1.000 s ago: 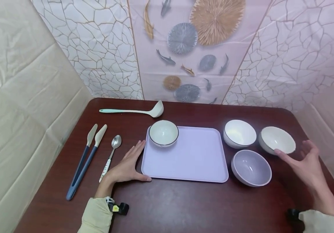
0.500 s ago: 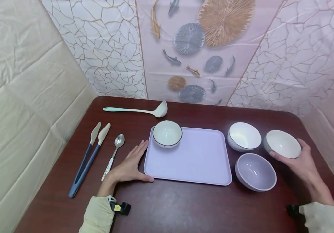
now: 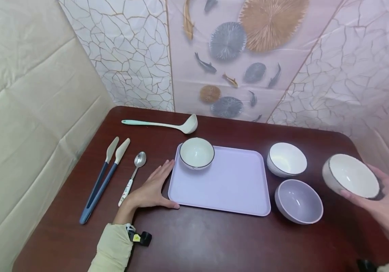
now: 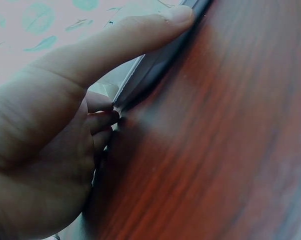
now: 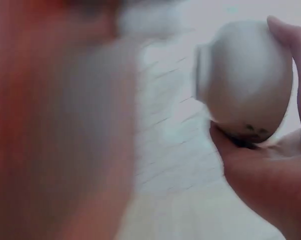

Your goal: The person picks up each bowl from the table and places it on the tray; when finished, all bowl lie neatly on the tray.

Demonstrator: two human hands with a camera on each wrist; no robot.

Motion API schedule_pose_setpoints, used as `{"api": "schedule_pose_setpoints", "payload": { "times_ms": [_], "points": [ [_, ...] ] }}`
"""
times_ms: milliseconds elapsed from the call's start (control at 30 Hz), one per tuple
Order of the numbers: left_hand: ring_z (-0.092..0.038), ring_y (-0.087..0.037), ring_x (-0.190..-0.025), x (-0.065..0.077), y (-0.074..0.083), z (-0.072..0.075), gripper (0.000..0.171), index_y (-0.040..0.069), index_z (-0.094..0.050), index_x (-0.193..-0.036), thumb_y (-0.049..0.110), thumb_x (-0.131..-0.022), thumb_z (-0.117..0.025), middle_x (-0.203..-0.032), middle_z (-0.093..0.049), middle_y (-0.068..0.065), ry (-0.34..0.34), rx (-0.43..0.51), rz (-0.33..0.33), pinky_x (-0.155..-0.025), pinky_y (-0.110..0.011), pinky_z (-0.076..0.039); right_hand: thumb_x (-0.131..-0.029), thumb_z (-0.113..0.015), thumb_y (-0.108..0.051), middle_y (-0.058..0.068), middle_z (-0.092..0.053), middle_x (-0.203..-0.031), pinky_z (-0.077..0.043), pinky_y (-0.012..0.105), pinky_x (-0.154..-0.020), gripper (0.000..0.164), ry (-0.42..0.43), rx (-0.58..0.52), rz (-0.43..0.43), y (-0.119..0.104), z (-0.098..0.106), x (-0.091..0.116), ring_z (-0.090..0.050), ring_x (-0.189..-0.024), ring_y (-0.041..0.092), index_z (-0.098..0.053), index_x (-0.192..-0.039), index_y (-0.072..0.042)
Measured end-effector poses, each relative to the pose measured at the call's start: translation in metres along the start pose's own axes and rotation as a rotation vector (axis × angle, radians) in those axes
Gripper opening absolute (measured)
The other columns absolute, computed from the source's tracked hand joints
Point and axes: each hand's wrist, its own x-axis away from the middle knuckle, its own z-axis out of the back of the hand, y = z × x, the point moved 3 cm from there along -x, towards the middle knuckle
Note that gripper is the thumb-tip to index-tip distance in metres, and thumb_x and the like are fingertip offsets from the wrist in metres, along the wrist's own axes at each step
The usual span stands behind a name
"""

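My right hand [image 3: 388,207] grips a white bowl [image 3: 352,176] with a dark rim, thumb at the near side and fingers round the far right side. The bowl tilts and is held up off the table; in the right wrist view its outer wall [image 5: 250,75] and foot show between thumb and fingers. My left hand [image 3: 148,192] lies beside the left edge of a lilac tray [image 3: 231,189], fingers spread and straight, thumb at the near left corner. On the tray's far left corner stands a pale bowl [image 3: 197,153] with a dark rim.
Right of the tray stand another white bowl [image 3: 286,159] and a purple bowl [image 3: 299,201]. A ladle [image 3: 189,124] lies behind the tray. Tongs [image 3: 100,185] and a spoon [image 3: 130,181] lie to the left. Fabric walls [image 3: 38,124] rise round the table [image 3: 208,241].
My right hand has closed round the white bowl, lifted it and drawn it to the right and nearer. The left hand stays by the tray. The head view has shifted slightly.
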Motion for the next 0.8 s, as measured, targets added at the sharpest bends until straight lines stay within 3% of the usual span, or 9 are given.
{"api": "schedule_pose_setpoints", "payload": {
  "times_ms": [100, 200, 300, 367, 467, 533, 700, 800],
  "points": [
    [-0.002, -0.025, -0.149, 0.0, -0.001, 0.004, 0.133, 0.01, -0.008, -0.158, 0.057, -0.062, -0.088, -0.163, -0.006, -0.009, 0.008, -0.007, 0.016, -0.118, -0.046, -0.004, -0.074, -0.071, 0.019, 0.0, -0.047, -0.132, -0.04, 0.008, -0.083, 0.093, -0.166, -0.025, 0.048, -0.044, -0.02, 0.025, -0.05, -0.109, 0.002, -0.033, -0.152, -0.014],
    [0.0, -0.023, -0.149, -0.002, -0.002, 0.003, 0.134, 0.011, -0.006, -0.159, 0.057, -0.062, -0.088, -0.163, -0.004, -0.008, 0.003, -0.011, 0.025, -0.118, -0.044, -0.003, -0.072, -0.075, 0.016, 0.007, -0.047, -0.135, -0.043, 0.013, -0.085, 0.097, -0.344, 0.025, 0.09, -0.082, -0.065, 0.04, -0.052, -0.109, 0.008, -0.031, -0.153, -0.013],
    [0.001, -0.021, -0.149, -0.004, -0.003, -0.005, 0.134, 0.011, -0.004, -0.158, 0.059, -0.063, -0.086, -0.164, -0.004, -0.007, -0.015, -0.014, 0.02, -0.118, -0.042, -0.003, -0.071, -0.079, 0.012, 0.013, -0.047, -0.137, -0.046, 0.019, -0.087, 0.095, -0.474, -0.108, 0.063, -0.099, -0.116, 0.044, -0.055, -0.109, 0.018, -0.033, -0.151, -0.01],
    [0.001, -0.02, -0.149, -0.005, -0.004, -0.006, 0.134, 0.011, -0.004, -0.158, 0.06, -0.064, -0.085, -0.164, -0.005, -0.006, -0.014, -0.02, 0.015, -0.118, -0.041, -0.003, -0.071, -0.083, 0.005, 0.014, -0.048, -0.136, -0.047, 0.021, -0.088, 0.094, -0.495, -0.163, 0.027, -0.104, -0.151, 0.039, -0.056, -0.11, 0.022, -0.035, -0.15, -0.012],
    [0.001, -0.019, -0.149, -0.006, -0.004, -0.007, 0.134, 0.01, -0.004, -0.158, 0.06, -0.064, -0.085, -0.164, -0.006, -0.006, -0.011, -0.022, 0.015, -0.118, -0.04, -0.003, -0.072, -0.088, -0.011, 0.01, -0.049, -0.136, -0.041, 0.024, -0.094, 0.095, -0.419, -0.149, -0.065, -0.104, -0.191, 0.027, -0.051, -0.115, 0.022, -0.034, -0.15, -0.017],
    [0.0, -0.02, -0.149, -0.005, -0.004, -0.008, 0.134, 0.01, -0.005, -0.158, 0.06, -0.063, -0.086, -0.163, -0.006, -0.007, -0.006, -0.018, 0.014, -0.118, -0.041, -0.003, -0.07, -0.091, -0.019, 0.009, -0.047, -0.137, -0.037, 0.029, -0.097, 0.099, -0.324, -0.133, -0.099, -0.099, -0.211, 0.015, -0.048, -0.119, 0.022, -0.032, -0.15, -0.017],
    [-0.002, -0.024, -0.149, -0.004, -0.001, -0.006, 0.134, 0.006, -0.007, -0.158, 0.058, -0.063, -0.087, -0.163, -0.008, -0.011, 0.007, -0.021, -0.008, -0.118, -0.044, -0.004, -0.064, -0.094, -0.026, 0.013, -0.039, -0.144, -0.035, 0.043, -0.103, 0.111, -0.079, -0.063, -0.05, -0.079, -0.241, -0.016, -0.044, -0.127, 0.025, -0.026, -0.15, -0.008],
    [-0.002, -0.025, -0.149, -0.003, -0.001, -0.003, 0.134, 0.006, -0.007, -0.158, 0.057, -0.063, -0.087, -0.163, -0.009, -0.012, 0.008, -0.03, -0.01, -0.118, -0.044, -0.004, -0.063, -0.094, -0.027, 0.015, -0.037, -0.145, -0.036, 0.043, -0.104, 0.114, -0.002, -0.021, -0.049, -0.068, -0.25, -0.029, -0.044, -0.127, 0.026, -0.024, -0.149, -0.006]
  ]
}}
